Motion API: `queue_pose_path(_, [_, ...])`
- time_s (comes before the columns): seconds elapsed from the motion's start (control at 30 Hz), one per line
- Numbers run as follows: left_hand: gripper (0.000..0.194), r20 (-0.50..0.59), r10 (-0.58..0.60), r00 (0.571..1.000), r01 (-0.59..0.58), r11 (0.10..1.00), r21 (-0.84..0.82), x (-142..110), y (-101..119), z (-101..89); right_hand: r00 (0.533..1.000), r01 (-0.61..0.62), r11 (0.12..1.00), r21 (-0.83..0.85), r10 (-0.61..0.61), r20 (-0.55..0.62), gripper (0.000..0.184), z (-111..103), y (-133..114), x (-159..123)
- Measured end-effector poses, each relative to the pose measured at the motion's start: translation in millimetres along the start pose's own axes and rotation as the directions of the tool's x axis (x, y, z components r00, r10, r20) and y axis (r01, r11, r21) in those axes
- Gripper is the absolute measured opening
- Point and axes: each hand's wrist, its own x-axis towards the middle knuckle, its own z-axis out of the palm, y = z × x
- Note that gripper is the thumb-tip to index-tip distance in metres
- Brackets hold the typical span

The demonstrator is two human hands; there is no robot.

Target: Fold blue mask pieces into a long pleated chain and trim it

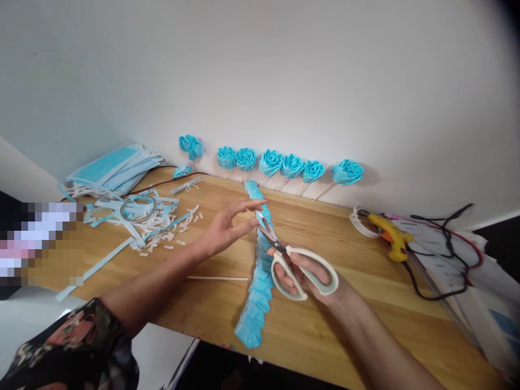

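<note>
A long, pleated blue strip (260,287) lies lengthwise on the wooden table, one end reaching the front edge. White-handled scissors (280,249) are in my right hand (303,265), with fingers through the loops and blades slightly parted over the strip. My left hand (231,225) is beside the blade tips, its fingers stretched out and thumb apart from them. The fingertips are over the strip's edge; whether they touch it I cannot tell. A thin pale stick (217,278) lies left of the strip, under the left forearm's side.
Several blue rosettes on sticks (271,162) lean against the wall. Stacked face masks (114,168), blue and white scraps (156,222) and a tape roll (138,209) are at left. A yellow glue gun (392,235) with a black cable (430,297) lies at right, beside papers.
</note>
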Motion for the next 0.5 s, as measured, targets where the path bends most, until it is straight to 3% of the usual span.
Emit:
queue_pose_path(0.1, [0.022,-0.002,0.139,0.990,-0.138,0.982,0.130,1.4,0.1,-0.3,1.000,0.002,1.000,-0.017,-0.002,0.018,0.042,0.9,0.2,-0.2])
queue_pose_path(0.23, [0.015,-0.009,0.246,0.969,-0.224,0.895,0.385,2.2,-0.8,-1.0,1.000,-0.024,0.998,-0.062,0.024,-0.005,0.047,3.6,-2.0,-0.7])
queue_pose_path(0.37, [0.020,0.031,0.264,0.964,-0.238,0.805,0.543,2.2,2.6,-1.6,0.998,-0.047,0.995,-0.090,0.044,-0.038,0.047,5.7,-4.3,-1.5])
queue_pose_path(0.5, [0.015,0.055,0.241,0.969,-0.230,0.795,0.562,2.5,5.1,-1.9,0.997,-0.060,0.994,-0.097,0.054,-0.063,0.044,6.4,-6.2,-1.7])
